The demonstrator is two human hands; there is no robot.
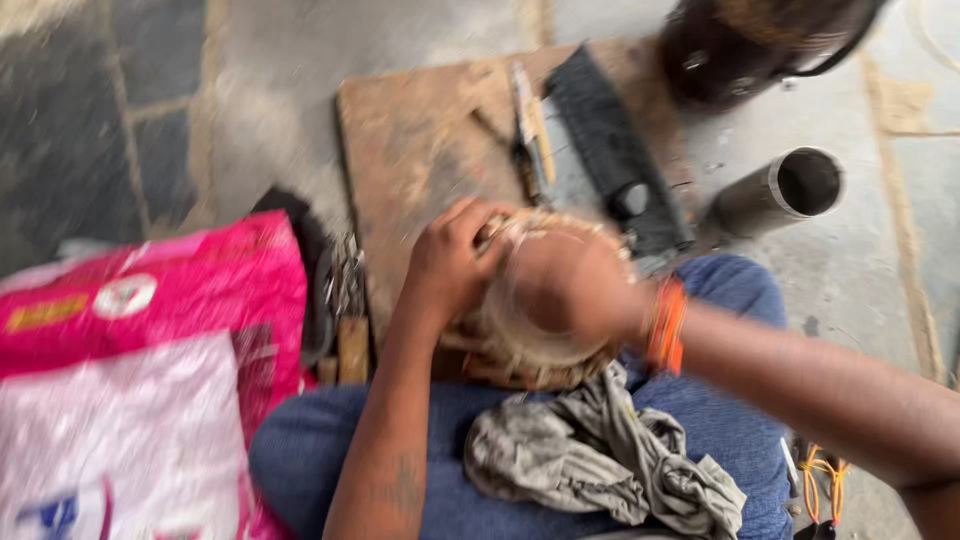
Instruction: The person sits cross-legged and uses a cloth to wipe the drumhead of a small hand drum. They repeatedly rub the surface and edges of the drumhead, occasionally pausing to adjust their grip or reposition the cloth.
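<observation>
The small drum [540, 300] rests in the lap, mid-tightening by my judgement. The left hand [450, 262] is closed on its rim; the right hand [590, 290] covers the skin, its grip blurred. Below lies a rag [600, 460]; beyond, a board [420, 150]. The next move calls for a steady hold.

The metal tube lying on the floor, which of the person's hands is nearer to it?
The right. The right hand rests on the round drum-like object just below and left of the metal tube; the left hand grips the object's far side, farther left.
</observation>
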